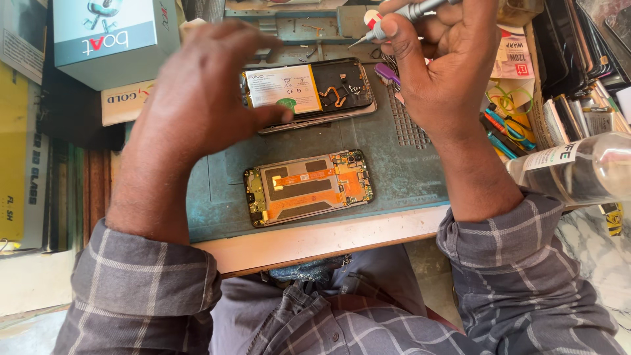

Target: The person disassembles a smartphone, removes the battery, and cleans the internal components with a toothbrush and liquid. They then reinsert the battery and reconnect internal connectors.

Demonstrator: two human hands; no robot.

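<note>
My left hand (197, 92) lay spread and flat, its fingers (273, 116) pressing on the near edge of the opened phone (315, 92), as I judged to keep it from sliding on the blue-green mat (394, 164) that covered the surface (315, 243). My right hand (437, 59) was raised above the mat's far edge, fingers pinching a slim screwdriver (394, 20), tip pointing left, clear of the work. The opened phone showed its white-labelled battery and dark board with orange flex. Nearer me, well apart, lay a second phone frame (307, 186), gold-green with orange ribbons, untouched, while a clear plastic bottle (578, 171) lay at my right
</note>
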